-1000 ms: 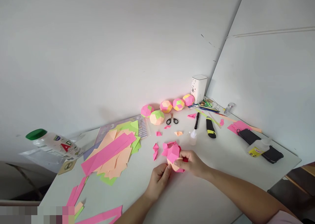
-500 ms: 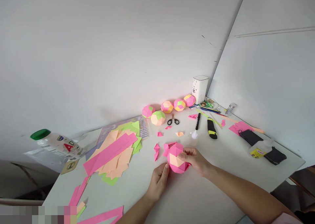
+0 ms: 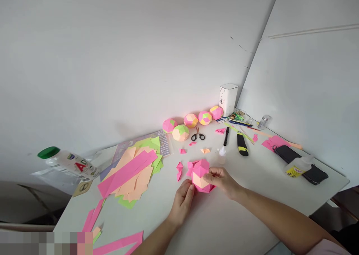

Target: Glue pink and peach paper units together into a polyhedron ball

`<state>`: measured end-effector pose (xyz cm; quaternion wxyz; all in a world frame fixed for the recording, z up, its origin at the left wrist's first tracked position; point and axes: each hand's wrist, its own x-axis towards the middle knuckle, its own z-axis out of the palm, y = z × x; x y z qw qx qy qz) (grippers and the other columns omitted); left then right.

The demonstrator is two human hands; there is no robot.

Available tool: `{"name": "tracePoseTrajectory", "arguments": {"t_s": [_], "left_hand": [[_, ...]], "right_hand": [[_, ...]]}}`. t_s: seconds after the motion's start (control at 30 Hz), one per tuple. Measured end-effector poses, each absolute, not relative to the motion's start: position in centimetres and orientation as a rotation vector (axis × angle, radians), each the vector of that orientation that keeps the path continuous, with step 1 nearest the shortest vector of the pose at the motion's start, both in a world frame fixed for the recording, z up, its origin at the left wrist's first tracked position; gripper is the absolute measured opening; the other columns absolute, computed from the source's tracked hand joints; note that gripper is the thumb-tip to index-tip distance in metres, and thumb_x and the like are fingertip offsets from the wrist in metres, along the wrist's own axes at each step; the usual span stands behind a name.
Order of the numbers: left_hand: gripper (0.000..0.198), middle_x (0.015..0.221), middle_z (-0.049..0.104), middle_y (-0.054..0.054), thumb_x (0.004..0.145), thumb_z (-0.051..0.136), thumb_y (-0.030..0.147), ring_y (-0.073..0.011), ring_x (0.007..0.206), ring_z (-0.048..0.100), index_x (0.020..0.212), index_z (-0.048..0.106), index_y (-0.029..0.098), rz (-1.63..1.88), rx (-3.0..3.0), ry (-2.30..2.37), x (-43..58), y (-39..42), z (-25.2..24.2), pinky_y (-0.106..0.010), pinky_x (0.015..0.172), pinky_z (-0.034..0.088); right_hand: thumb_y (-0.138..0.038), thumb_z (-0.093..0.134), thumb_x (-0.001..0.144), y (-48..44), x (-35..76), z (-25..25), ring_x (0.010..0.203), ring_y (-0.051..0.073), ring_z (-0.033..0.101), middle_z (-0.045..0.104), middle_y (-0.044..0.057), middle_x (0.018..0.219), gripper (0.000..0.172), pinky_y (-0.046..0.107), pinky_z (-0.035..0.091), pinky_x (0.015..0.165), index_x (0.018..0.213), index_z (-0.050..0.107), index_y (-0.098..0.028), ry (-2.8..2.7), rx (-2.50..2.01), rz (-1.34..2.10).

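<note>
Between my hands is a partly assembled paper ball point(image 3: 201, 176), pink with a peach band, with loose pink flaps at its left and lower right. My left hand point(image 3: 183, 199) pinches its lower left edge between thumb and fingers. On the opposite side, my right hand point(image 3: 223, 181) grips it, with the thumb on the peach part. Just left of the ball lies a folded pink paper piece point(image 3: 179, 171). Smaller folded pieces, one pink point(image 3: 183, 151) and one peach point(image 3: 205, 150), rest beyond it. A small white-capped glue bottle point(image 3: 222, 156) stands behind my right hand.
Finished paper balls point(image 3: 181, 132) line the wall beside scissors point(image 3: 198, 135). Paper sheets point(image 3: 131, 172) and a tilted white bottle point(image 3: 68, 163) are at left. A black marker point(image 3: 226, 136), a utility knife point(image 3: 242, 144), a yellow-labelled bottle point(image 3: 297, 168) and a dark phone-like case point(image 3: 315, 174) lie right.
The ball has tipped slightly in my hands, and its lower part shows less. Both hands keep their hold. The whole view has shifted a little.
</note>
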<state>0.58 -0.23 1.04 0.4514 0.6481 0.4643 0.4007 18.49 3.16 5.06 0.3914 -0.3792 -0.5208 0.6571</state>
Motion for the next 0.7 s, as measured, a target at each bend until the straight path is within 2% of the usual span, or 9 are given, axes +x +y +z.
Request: {"name": "tracePoseTrajectory", "arguments": {"t_s": [0.2,0.43,0.7], "left_hand": [[0.039,0.076,0.048,-0.003,0.093,0.032,0.044,-0.0159,0.072,0.044,0.066,0.045,0.018,0.980,1.610,1.141,0.76,-0.21,1.18,-0.028,0.069,0.041],[0.042,0.075,0.048,-0.003,0.093,0.031,0.046,-0.0160,0.071,0.045,0.065,0.045,0.018,0.966,1.612,1.148,0.74,-0.15,0.79,-0.028,0.068,0.040],[0.042,0.083,0.055,-0.006,0.093,0.033,0.044,-0.0175,0.077,0.049,0.066,0.049,0.017,0.973,1.601,1.108,0.78,-0.19,1.04,-0.031,0.074,0.043]], "right_hand": [[-0.051,0.063,0.075,3.31,18.49,4.71,0.056,0.010,0.025,0.027,-0.005,0.058,0.048,0.027,0.020,0.055,0.054,0.034,-0.019,-1.297,-0.957,1.660],[-0.061,0.057,0.075,3.39,18.42,4.43,0.056,0.011,0.028,0.029,-0.005,0.057,0.052,0.027,0.024,0.055,0.054,0.033,-0.020,-1.272,-0.970,1.666],[-0.057,0.054,0.080,3.35,18.56,4.14,0.057,0.011,0.031,0.035,-0.004,0.059,0.047,0.027,0.024,0.057,0.057,0.038,-0.019,-1.270,-0.901,1.737]]}}
